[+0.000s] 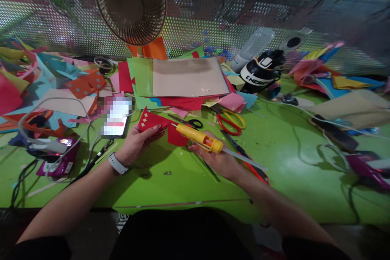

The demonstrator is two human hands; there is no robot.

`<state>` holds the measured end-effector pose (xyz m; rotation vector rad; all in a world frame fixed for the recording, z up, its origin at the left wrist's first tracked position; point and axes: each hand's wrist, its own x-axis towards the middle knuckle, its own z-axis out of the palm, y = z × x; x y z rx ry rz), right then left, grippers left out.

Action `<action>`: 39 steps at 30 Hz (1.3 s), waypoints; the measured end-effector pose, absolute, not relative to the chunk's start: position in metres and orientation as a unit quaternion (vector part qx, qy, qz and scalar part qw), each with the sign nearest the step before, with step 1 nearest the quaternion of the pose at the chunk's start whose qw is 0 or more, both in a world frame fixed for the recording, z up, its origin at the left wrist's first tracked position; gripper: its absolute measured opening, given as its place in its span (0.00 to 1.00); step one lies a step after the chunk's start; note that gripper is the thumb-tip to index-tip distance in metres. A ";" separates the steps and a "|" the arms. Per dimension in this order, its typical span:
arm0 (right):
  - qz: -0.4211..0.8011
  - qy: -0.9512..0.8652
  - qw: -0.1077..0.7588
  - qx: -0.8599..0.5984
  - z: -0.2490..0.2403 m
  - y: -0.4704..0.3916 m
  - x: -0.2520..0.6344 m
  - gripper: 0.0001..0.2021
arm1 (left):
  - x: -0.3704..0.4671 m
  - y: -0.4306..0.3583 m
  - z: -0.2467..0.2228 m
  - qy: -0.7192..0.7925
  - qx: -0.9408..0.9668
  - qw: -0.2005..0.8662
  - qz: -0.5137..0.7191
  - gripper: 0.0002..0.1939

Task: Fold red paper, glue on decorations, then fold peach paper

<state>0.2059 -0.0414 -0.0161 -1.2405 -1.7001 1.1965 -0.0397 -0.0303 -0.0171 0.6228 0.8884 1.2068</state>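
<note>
My left hand pinches a piece of red paper that bears small pale squares on its left part. In my right hand is a yellow hot glue gun, with a whitish glue stick sticking out of its back end. The gun's nozzle points left and sits close to the red paper; whether it touches cannot be made out. Behind the paper lie black-handled scissors. Tiny bits are scattered on the green table below my hands.
Scissors with red and yellow handles lie right of the gun. A lit phone is beside my left hand. Stacked coloured paper, a fan and a black bottle stand behind. Cables run from purple power strips at both sides.
</note>
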 end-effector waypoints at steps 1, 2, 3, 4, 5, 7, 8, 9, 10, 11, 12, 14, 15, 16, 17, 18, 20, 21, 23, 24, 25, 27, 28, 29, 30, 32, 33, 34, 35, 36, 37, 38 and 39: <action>0.461 -0.656 0.353 -0.482 -0.016 -0.041 0.206 0.18 | -0.040 -0.030 -0.017 0.401 0.277 0.687 0.539 0.08; 0.459 -0.656 0.353 -0.485 -0.016 -0.041 0.206 0.18 | -0.040 -0.030 -0.018 0.404 0.275 0.686 0.538 0.08; 0.456 -0.657 0.350 -0.488 -0.016 -0.041 0.206 0.18 | -0.040 -0.030 -0.018 0.406 0.273 0.686 0.538 0.08; 0.448 -0.663 0.346 -0.490 -0.016 -0.041 0.206 0.18 | -0.040 -0.030 -0.019 0.406 0.273 0.687 0.537 0.08; 0.440 -0.670 0.341 -0.492 -0.015 -0.041 0.206 0.18 | -0.040 -0.030 -0.019 0.405 0.273 0.689 0.536 0.09; 0.429 -0.679 0.332 -0.495 -0.014 -0.041 0.206 0.17 | -0.040 -0.030 -0.019 0.402 0.273 0.690 0.536 0.09; 0.428 -0.682 0.328 -0.494 -0.013 -0.041 0.206 0.17 | -0.040 -0.030 -0.019 0.401 0.273 0.690 0.537 0.09; 0.428 -0.683 0.328 -0.493 -0.011 -0.041 0.206 0.17 | -0.040 -0.030 -0.018 0.402 0.271 0.689 0.538 0.09; 0.427 -0.683 0.329 -0.492 -0.010 -0.041 0.206 0.17 | -0.039 -0.030 -0.018 0.403 0.267 0.689 0.540 0.09; 0.425 -0.683 0.331 -0.493 -0.009 -0.041 0.206 0.18 | -0.039 -0.030 -0.017 0.404 0.264 0.689 0.541 0.09; 0.422 -0.683 0.333 -0.495 -0.009 -0.041 0.205 0.18 | -0.038 -0.030 -0.016 0.405 0.261 0.690 0.541 0.10; 0.414 -0.685 0.334 -0.498 -0.008 -0.042 0.205 0.17 | -0.038 -0.030 -0.015 0.406 0.256 0.692 0.540 0.10; 0.410 -0.687 0.334 -0.499 -0.008 -0.042 0.205 0.18 | -0.038 -0.030 -0.014 0.406 0.255 0.692 0.539 0.10; 0.408 -0.687 0.334 -0.500 -0.008 -0.042 0.205 0.18 | -0.038 -0.030 -0.014 0.405 0.255 0.693 0.539 0.10; 0.408 -0.687 0.334 -0.500 -0.008 -0.042 0.205 0.18 | -0.038 -0.030 -0.014 0.404 0.256 0.693 0.539 0.10; 0.409 -0.685 0.335 -0.501 -0.008 -0.042 0.204 0.18 | -0.038 -0.030 -0.014 0.403 0.258 0.693 0.539 0.10; 0.414 -0.682 0.336 -0.501 -0.006 -0.043 0.204 0.20 | -0.038 -0.030 -0.013 0.402 0.261 0.692 0.540 0.10; 0.413 -0.682 0.335 -0.502 -0.005 -0.043 0.203 0.20 | -0.038 -0.030 -0.013 0.403 0.262 0.691 0.540 0.10; 0.404 -0.691 0.327 -0.503 -0.003 -0.043 0.203 0.20 | -0.038 -0.030 -0.013 0.404 0.263 0.689 0.541 0.09; 0.392 -0.700 0.321 -0.503 -0.002 -0.043 0.203 0.19 | -0.038 -0.030 -0.013 0.404 0.263 0.688 0.542 0.09; 0.375 -0.712 0.314 -0.503 -0.002 -0.043 0.204 0.18 | -0.038 -0.030 -0.013 0.403 0.262 0.688 0.543 0.09; 0.317 -0.743 0.310 -0.501 -0.003 -0.042 0.208 0.15 | -0.038 -0.030 -0.013 0.403 0.259 0.688 0.544 0.09; 0.281 -0.760 0.312 -0.496 -0.003 -0.041 0.211 0.15 | -0.039 -0.029 -0.013 0.405 0.258 0.688 0.544 0.09; 0.243 -0.774 0.318 -0.490 -0.004 -0.040 0.217 0.14 | -0.039 -0.029 -0.013 0.408 0.257 0.687 0.544 0.09; 0.210 -0.787 0.323 -0.482 -0.005 -0.039 0.223 0.13 | -0.040 -0.028 -0.013 0.411 0.256 0.686 0.544 0.10; 0.156 -0.808 0.326 -0.465 -0.005 -0.036 0.241 0.11 | -0.041 -0.027 -0.014 0.417 0.255 0.681 0.545 0.11; 0.134 -0.816 0.322 -0.460 -0.005 -0.035 0.252 0.11 | -0.042 -0.026 -0.014 0.420 0.254 0.679 0.546 0.11; 0.112 -0.821 0.320 -0.459 -0.004 -0.034 0.264 0.11 | -0.042 -0.024 -0.014 0.421 0.251 0.678 0.548 0.11; 0.091 -0.821 0.322 -0.463 -0.004 -0.032 0.277 0.11 | -0.043 -0.023 -0.014 0.421 0.248 0.677 0.550 0.10; 0.076 -0.820 0.321 -0.468 -0.004 -0.031 0.290 0.11 | -0.043 -0.021 -0.014 0.420 0.245 0.677 0.553 0.09; 0.066 -0.818 0.316 -0.476 -0.004 -0.029 0.303 0.12 | -0.043 -0.020 -0.014 0.419 0.241 0.676 0.556 0.08; 0.058 -0.816 0.306 -0.487 -0.006 -0.027 0.316 0.13 | -0.043 -0.018 -0.013 0.419 0.238 0.677 0.557 0.07; 0.052 -0.812 0.294 -0.501 -0.008 -0.024 0.330 0.13 | -0.043 -0.017 -0.012 0.422 0.234 0.676 0.557 0.06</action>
